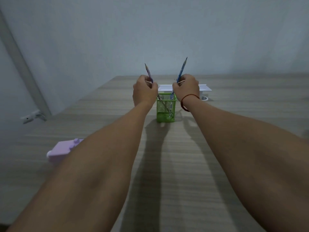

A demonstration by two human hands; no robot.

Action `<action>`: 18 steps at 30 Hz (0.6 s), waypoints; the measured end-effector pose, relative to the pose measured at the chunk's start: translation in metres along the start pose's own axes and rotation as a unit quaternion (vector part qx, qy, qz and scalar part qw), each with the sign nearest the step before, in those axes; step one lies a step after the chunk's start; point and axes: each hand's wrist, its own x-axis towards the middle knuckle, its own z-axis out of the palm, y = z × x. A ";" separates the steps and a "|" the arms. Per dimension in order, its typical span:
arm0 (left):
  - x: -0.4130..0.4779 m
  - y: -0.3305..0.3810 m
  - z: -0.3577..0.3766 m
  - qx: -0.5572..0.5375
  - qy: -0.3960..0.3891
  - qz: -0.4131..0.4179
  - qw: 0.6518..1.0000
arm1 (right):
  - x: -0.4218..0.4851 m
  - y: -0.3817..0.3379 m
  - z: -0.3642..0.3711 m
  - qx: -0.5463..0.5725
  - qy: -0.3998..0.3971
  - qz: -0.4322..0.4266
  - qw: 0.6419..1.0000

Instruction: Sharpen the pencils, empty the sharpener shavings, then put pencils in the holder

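Observation:
A green mesh holder (166,109) stands on the wooden table (184,164), between my two outstretched hands. My left hand (144,91) grips a pale patterned pencil (148,72), its sharpened tip pointing up and its lower end inside the holder. My right hand (186,88) grips a blue pencil (182,68), also tip up, with its lower end in the holder. A lilac sharpener (61,150) sits at the left of the table, partly hidden behind my left forearm.
A white box-like tray (204,88) lies behind the holder, with a small round white rim (205,98) beside it. A grey wall rises past the table's far edge. A white object (32,117) sits off the table's left side.

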 end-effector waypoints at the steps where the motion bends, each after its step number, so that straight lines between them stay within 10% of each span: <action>1: -0.001 -0.003 0.001 0.015 -0.004 -0.010 1.000 | 0.001 0.003 0.003 -0.007 -0.010 0.004 1.000; 18: 0.000 -0.015 0.000 0.212 -0.133 -0.052 0.967 | -0.001 0.016 0.001 -0.146 -0.178 0.052 0.972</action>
